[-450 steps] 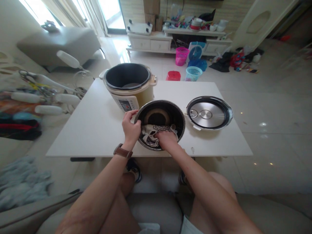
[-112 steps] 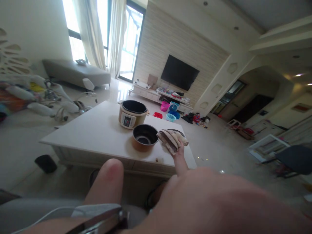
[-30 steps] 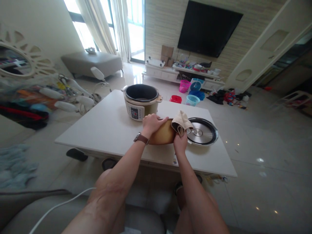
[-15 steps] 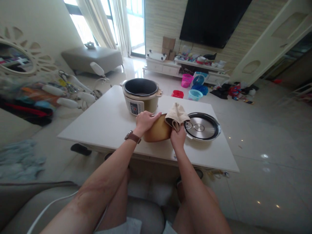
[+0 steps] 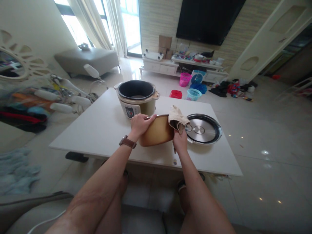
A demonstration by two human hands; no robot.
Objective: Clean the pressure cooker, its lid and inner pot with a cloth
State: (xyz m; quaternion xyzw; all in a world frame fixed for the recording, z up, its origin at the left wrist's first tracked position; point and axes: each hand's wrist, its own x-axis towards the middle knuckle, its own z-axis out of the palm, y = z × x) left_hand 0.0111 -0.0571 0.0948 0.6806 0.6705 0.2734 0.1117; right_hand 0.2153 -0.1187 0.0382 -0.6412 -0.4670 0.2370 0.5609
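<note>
A gold-brown inner pot (image 5: pixel 158 132) stands on the white table (image 5: pixel 102 130), tilted so its outer wall faces me. My left hand (image 5: pixel 140 125) grips its rim on the left side, fingers curled over the edge. A beige cloth (image 5: pixel 177 119) is bunched in my right hand (image 5: pixel 179 142), which presses it against the pot's right side. Behind the pot stands the open rice cooker body (image 5: pixel 135 96), and the steel lid (image 5: pixel 203 128) lies flat to the right.
Colourful plastic baskets (image 5: pixel 193 93) and a red box (image 5: pixel 175 94) sit on the floor beyond the table. A rack with white handles and clutter (image 5: pixel 48 97) stands left. A low TV cabinet (image 5: pixel 180 66) lines the far wall.
The view has shifted slightly. Both hands stay on the pot; my right hand with the cloth has slid a little along the pot's right side.
</note>
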